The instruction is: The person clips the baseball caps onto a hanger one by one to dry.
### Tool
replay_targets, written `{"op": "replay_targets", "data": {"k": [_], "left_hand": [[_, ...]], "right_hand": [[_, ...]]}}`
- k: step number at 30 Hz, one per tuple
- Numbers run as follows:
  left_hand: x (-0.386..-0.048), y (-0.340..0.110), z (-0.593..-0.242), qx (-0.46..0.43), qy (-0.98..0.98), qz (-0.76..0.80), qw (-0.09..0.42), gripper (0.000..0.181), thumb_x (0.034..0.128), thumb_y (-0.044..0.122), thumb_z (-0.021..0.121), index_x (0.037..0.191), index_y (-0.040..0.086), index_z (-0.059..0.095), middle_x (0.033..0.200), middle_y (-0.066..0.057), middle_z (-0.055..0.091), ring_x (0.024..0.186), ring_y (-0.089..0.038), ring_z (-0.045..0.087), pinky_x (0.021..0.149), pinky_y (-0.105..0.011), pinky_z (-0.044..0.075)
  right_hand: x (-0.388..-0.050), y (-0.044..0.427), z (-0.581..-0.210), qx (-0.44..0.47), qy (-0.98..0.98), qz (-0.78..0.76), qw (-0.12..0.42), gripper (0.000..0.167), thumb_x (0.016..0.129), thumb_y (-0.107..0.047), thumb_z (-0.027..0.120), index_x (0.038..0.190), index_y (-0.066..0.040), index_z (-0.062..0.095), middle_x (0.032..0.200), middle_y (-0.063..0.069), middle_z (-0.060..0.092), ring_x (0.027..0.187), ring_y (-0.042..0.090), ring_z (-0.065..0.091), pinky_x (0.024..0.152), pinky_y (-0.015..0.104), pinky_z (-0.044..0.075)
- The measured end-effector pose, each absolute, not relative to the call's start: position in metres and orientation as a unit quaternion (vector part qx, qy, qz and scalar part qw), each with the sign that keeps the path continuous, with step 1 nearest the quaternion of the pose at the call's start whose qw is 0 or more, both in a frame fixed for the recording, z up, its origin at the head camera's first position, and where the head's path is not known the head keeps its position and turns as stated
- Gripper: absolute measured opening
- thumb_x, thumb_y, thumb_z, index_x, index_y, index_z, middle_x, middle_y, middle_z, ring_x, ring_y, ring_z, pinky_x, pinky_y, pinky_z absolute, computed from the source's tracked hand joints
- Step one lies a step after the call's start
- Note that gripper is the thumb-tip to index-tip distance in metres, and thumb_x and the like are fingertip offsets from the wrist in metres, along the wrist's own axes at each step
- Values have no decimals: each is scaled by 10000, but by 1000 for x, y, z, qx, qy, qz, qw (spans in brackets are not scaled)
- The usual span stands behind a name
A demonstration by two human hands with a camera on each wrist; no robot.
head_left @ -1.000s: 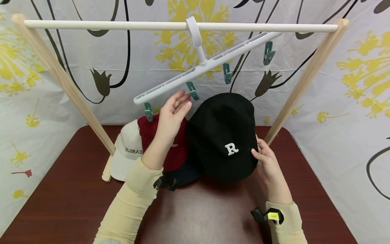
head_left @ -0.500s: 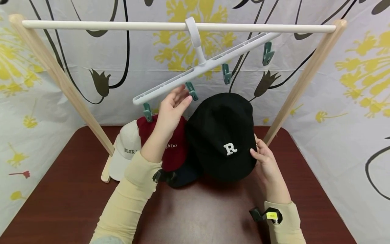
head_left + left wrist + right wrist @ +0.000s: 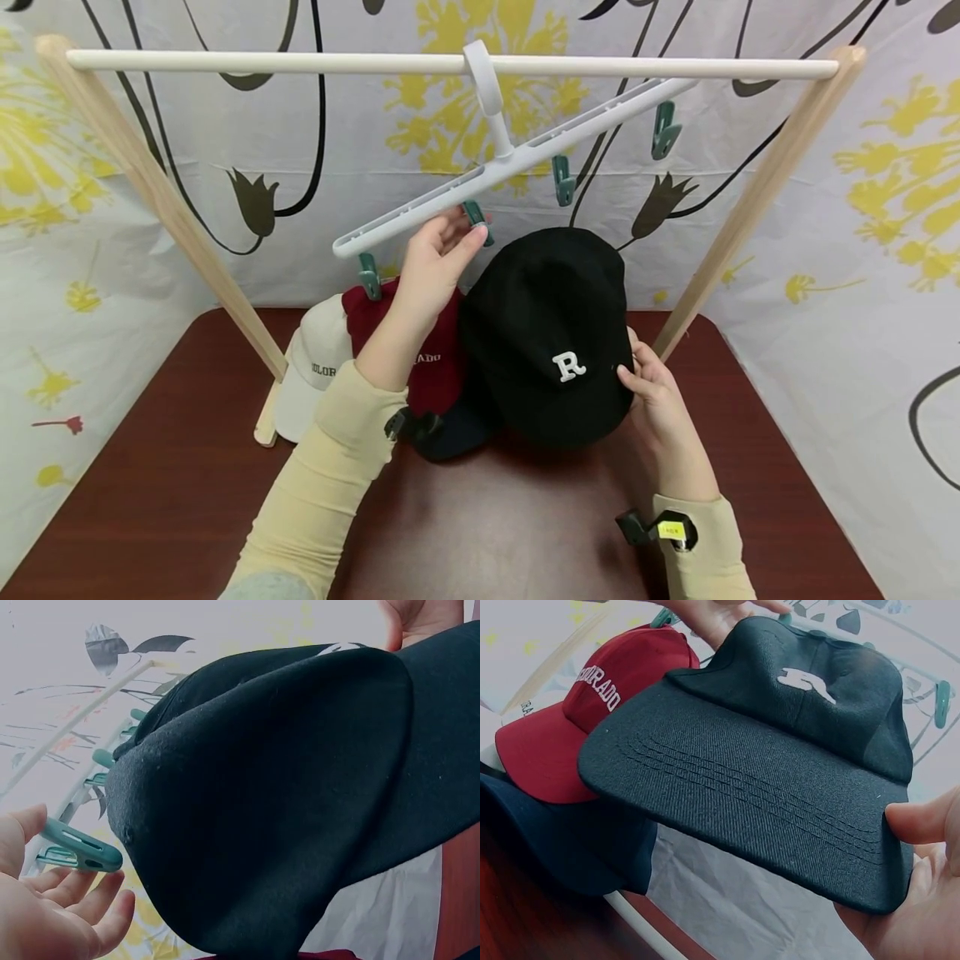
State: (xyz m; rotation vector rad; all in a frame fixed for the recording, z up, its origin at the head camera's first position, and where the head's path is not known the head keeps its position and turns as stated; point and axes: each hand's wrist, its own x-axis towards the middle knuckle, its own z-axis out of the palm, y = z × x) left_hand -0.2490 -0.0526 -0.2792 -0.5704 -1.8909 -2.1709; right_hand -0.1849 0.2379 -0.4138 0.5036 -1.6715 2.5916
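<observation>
Nearest, the reddish-brown polished bench (image 3: 480, 533) shows in front of the black fabric cap with a white letter R (image 3: 555, 317), which is held tilted above it, brim toward the person. At the cap's right edge, the right hand (image 3: 660, 396) pinches the brim, thumb on top and fingers closed underneath. That hold looks sound; best to keep it steady and let the brim steer the crown, without folding it. Left of the black cap sit a burgundy cap with white lettering (image 3: 442, 387) and, further left, a white cap with dark lettering (image 3: 311, 392); the crown should be guided past the burgundy one without snagging. Just beyond the black cap's upper left, the left hand (image 3: 431, 271) has its thumb and a finger closed on a green plastic clip (image 3: 474, 213), the other fingers spread loosely; how hard they squeeze cannot be told. The clip and the cap are apart, so the step seems to call for pressing the clip wide first, then feeding in the crown's edge. Above the cap, the white plastic hanger (image 3: 510, 167) slants from a white rod (image 3: 300, 62), so downward tugs could swing it.
</observation>
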Motion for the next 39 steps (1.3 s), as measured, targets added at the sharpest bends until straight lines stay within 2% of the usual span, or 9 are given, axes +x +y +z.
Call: {"op": "replay_targets", "data": {"k": [6,10,14,23,35,39], "left_hand": [[-249,-50,-279,-209,-633,-737,105,300,968,98,573,1206,-82,551,1198,-209,612,1146,-224,555,958,-307,432],[-249,-50,-278,-204,-639,-735,104,299,966,105,578,1201,-79,560,1204,-208,612,1126,-180,567,952,-306,435],[-247,-51,-277,-205,-638,-735,107,296,961,100,585,1185,-93,566,1199,-206,617,1119,-189,574,948,-308,435],[-245,-55,-276,-199,-659,-715,125,287,953,122,606,1165,-71,610,1056,-117,637,962,-150,582,886,-309,463],[-246,-58,-278,-212,-653,-717,119,228,954,115,603,1080,-75,615,941,-56,628,923,-152,577,871,-306,460],[-245,-59,-276,-212,-652,-720,111,246,957,119,599,1099,-81,615,913,-42,627,915,-154,577,856,-305,463]], "right_hand": [[-185,238,-413,160,-533,831,9,288,982,91,374,1057,-112,564,988,-8,629,871,109,606,734,226,495],[-185,238,-414,162,-527,834,14,298,969,115,367,1041,-102,558,965,-1,627,861,113,604,725,230,495],[-185,239,-414,165,-528,833,14,290,969,115,369,1037,-104,547,954,-4,623,855,111,603,717,228,496],[-184,239,-412,163,-529,832,10,282,971,109,374,1043,-106,541,932,-2,641,847,113,613,719,228,495],[-184,242,-413,163,-532,831,4,307,976,109,358,1044,-113,560,928,6,649,831,119,624,705,232,503],[-183,243,-412,161,-539,827,4,291,981,93,378,1072,-112,562,958,5,653,849,116,623,714,231,502]]}}
